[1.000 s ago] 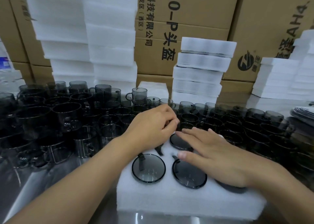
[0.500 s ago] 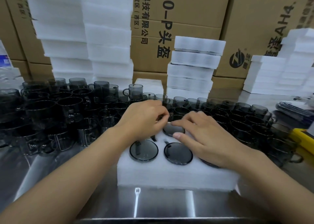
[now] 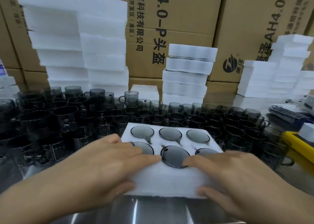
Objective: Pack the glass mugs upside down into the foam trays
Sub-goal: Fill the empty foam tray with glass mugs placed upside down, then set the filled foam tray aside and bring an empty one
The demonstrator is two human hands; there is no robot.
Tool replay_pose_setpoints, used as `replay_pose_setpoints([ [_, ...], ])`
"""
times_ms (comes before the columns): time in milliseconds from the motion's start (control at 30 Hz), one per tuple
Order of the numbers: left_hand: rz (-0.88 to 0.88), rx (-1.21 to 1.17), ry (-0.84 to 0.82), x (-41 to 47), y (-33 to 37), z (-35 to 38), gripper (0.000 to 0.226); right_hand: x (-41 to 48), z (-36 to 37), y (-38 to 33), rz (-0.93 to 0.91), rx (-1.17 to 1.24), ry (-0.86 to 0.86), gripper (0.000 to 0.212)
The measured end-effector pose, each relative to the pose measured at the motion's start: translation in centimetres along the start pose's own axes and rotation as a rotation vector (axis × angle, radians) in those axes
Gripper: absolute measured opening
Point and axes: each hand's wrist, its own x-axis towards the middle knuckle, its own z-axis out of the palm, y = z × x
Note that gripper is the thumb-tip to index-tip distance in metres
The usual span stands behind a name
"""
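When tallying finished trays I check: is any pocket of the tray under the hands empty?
No, all six pockets of the foam tray show a dark mug base.

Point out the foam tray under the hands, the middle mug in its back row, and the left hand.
foam tray [image 3: 167, 181]: head view, bare top.
middle mug [image 3: 170, 134]: head view, upturned base.
left hand [image 3: 105, 166]: head view, back of hand.

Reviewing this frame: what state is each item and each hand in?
foam tray: all six pockets filled.
packed mugs: upside down, bases up.
loose mugs: upright, unpacked, behind tray.
left hand: grips tray's near left corner.
right hand: grips tray's near right corner.
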Motion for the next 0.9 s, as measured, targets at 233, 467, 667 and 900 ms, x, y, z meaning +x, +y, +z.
replay_pose_setpoints([
  [233, -0.078, 0.069, 0.228, 6.5, -6.6, -6.1, 0.05, 3.7, -6.0, 6.1, 0.098, -0.015, 0.414, 0.052],
  [467, -0.291, 0.098, 0.286, 22.6, -21.5, -7.3, 0.049, 16.0, -11.7, 20.4, 0.313, -0.039, 0.637, 0.05],
  [667, -0.369, 0.479, 0.346, 32.6, -29.3, -4.9, 0.049, 24.8, -12.4, 29.2, 0.467, 0.014, 0.654, 0.051],
  [900, -0.439, 0.454, 0.323, 38.4, -32.8, -2.2, 0.062, 29.6, -11.1, 34.4, 0.567, 0.035, 0.601, 0.051],
])
